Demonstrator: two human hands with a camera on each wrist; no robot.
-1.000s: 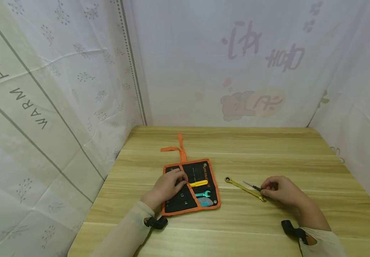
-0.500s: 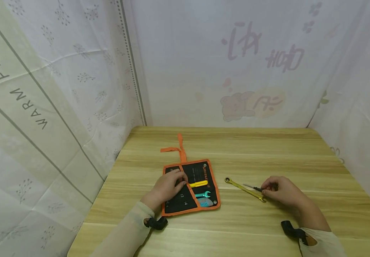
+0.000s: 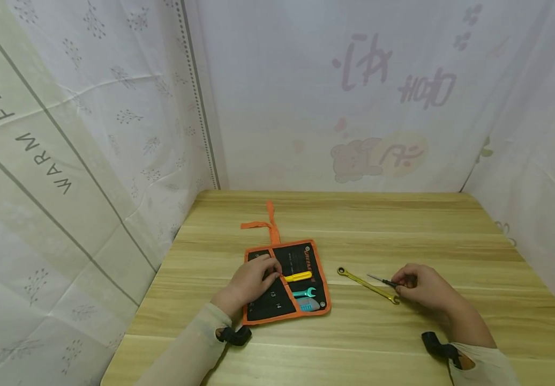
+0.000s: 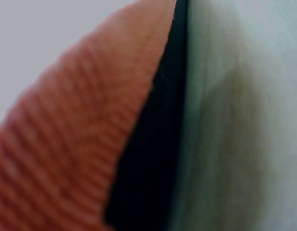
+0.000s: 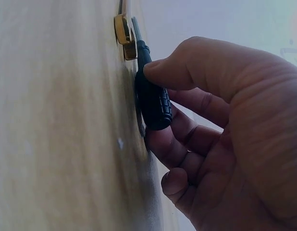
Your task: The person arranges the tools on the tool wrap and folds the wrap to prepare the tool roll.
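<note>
A black tool pouch [image 3: 315, 268] with orange trim lies unrolled on the table. My left hand [image 3: 253, 276] rests over it, thumb and fingertips pinching the orange pocket edge. From the pocket stick out a yellow handle [image 3: 299, 276], a teal open-end wrench [image 3: 307, 292] and a grey-and-teal tool [image 3: 308, 304]. My right hand [image 3: 424, 287] holds a small screwdriver [image 5: 153, 98] by its black handle, thumb on top, the thin shaft pointing left. Beside it a gold ratchet wrench [image 3: 366, 284] lies on the wood. The left wrist view shows mostly blurred orange trim [image 4: 81, 110] close up.
The orange tie straps [image 3: 272, 228] of the pouch stretch toward the back of the wooden table [image 3: 379, 220]. Printed curtains [image 3: 277, 107] hang behind it and along both sides. Black wrist mounts [image 3: 439, 347] sit at both sleeves.
The screwdriver's tip has shifted slightly right and toward me in my right hand. My left hand has stayed on the pouch.
</note>
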